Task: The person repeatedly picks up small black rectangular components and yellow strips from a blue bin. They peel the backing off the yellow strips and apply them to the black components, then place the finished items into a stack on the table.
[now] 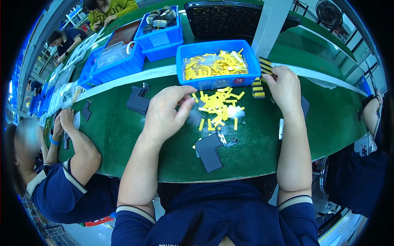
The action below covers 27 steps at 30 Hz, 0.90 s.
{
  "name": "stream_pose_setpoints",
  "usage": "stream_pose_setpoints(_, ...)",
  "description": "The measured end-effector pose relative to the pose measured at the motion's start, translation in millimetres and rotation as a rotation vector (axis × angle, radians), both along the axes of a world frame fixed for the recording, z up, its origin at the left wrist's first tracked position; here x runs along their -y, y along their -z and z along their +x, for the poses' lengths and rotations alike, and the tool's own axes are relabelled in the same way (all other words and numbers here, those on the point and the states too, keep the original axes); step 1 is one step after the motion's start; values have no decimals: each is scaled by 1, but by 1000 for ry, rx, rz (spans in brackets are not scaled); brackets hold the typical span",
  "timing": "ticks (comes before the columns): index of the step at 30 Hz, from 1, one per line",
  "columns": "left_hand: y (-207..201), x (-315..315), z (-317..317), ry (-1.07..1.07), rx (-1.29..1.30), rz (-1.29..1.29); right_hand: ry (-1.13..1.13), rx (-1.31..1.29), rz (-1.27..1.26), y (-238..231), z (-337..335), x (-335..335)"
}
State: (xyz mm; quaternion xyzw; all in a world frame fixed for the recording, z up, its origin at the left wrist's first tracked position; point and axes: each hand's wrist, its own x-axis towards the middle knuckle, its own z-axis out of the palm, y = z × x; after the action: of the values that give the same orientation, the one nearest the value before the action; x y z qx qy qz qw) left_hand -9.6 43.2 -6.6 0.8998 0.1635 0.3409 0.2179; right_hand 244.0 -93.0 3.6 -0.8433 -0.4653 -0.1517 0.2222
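Observation:
My left hand (pixel 166 112) is over the left side of a loose heap of small yellow strips (pixel 217 102). Its thumb and forefinger close about one small yellow strip (pixel 195 98). Off to the right, my right hand (pixel 284 88) grips a dark sheet with yellow stripes (pixel 265 64) at the bin's right corner. Another striped piece (pixel 257 88) lies just below that sheet. In front of me rests a dark grey L-shaped battery pack (pixel 210 152), with a white connector and short wires at its upper end.
Beyond the heap stands a blue bin (pixel 207 85) of yellow strips. A similar dark pack (pixel 138 100) lies left, and a white roll (pixel 280 129) right. Blue crates (pixel 158 39) and a white post (pixel 273 28) stand farther back. A co-worker (pixel 61 176) sits close on the left.

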Motion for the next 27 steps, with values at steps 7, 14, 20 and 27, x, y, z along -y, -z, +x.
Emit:
stream_pose_setpoints(7,-10,33,22,123,139,290,-554,258,-138,-5,-74,6)
stream_pose_setpoints(14,1,29,16,-17,-26,-144,-534,-234,185,-1,-65,-2)
stream_pose_setpoints(20,13,22,17,119,107,-997,-546,-1360,348,3,-67,-7)
stream_pose_setpoints(27,10,15,14,271,198,-1253,-606,-1423,371,10,-72,-7)
